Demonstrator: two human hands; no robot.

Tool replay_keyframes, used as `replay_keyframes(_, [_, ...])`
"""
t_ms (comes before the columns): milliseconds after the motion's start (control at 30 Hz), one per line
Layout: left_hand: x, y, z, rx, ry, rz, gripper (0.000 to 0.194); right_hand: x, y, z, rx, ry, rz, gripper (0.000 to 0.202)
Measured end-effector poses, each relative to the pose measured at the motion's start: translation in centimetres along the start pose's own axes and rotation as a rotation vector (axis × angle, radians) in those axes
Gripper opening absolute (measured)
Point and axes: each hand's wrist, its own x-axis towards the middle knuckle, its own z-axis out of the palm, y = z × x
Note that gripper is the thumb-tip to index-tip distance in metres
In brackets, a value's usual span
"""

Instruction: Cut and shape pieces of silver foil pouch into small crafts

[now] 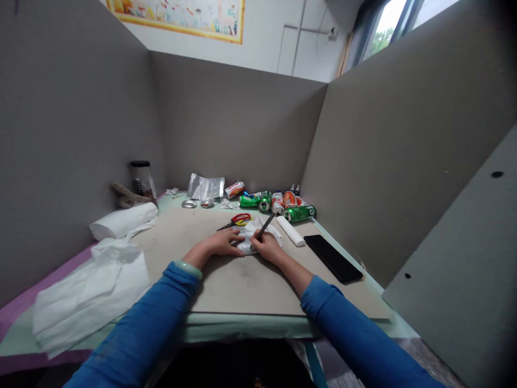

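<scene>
My right hand point(268, 248) is closed round a dark pen-like tool point(265, 225), held at a slant with its top leaning right. Its tip is hidden by my fingers. Below it on the board lies a small silvery sheet point(244, 246), with crumpled white tissue point(254, 225) beside and partly behind it. My left hand point(224, 242) rests flat with fingers stretched out, the fingertips on the sheet's left edge. Just beyond my left hand are scissors point(239, 219) with red and yellow handles. A white bar-shaped object point(291, 231) lies right of my right hand.
A black phone-like slab point(333, 258) lies at right on the beige board point(250, 291). Crushed drink cans point(290, 200), a silver foil sheet point(205, 187) and can ends point(189, 204) line the back. At left are a paper roll point(124, 221), white cloth-like paper point(92, 285) and a jar point(142, 180). Grey partitions surround the table.
</scene>
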Motion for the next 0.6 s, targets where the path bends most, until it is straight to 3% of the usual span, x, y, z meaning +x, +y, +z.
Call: replay_keyframes(600, [-0.12,0.55,-0.27,0.019,-0.024,-0.023,0.072,-0.11,0.58,0.1,0.086,-0.028,-0.021,0.02])
